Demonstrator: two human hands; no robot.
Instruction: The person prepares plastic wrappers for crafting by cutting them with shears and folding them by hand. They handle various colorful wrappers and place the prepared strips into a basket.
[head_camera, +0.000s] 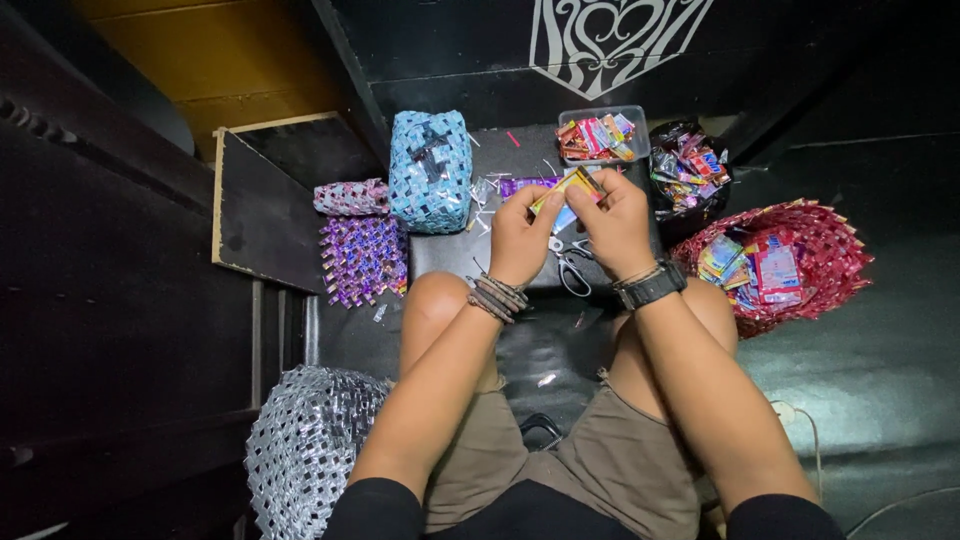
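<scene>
Both hands meet above the knees on one thing: a folded strip of candy wrapper, yellow with red and dark bands. The left hand pinches its lower left end between thumb and fingertips; the right hand is closed on its upper right end, fingers curled over it; so each hand is clamped on the strip and the strip spans the small gap between them. The left wrist wears a stack of dark cord bracelets; the right wrist wears a black watch.

Just below the grip, between the two hands, a pair of scissors lies on a dark board that rests across the lap. Just beyond the grip lie purple wrappers; further beyond, a clear plastic tub holds folded colourful strips. To the right of the grip stands a black bag of loose wrappers; further right and a little lower sits a red woven basket with flat wrappers inside. To the left of the grip stands a blue woven pouch; left of that, a small pink woven piece above a purple woven mat. Well below and left of the grip, near the left elbow, sits a silver woven basket.
</scene>
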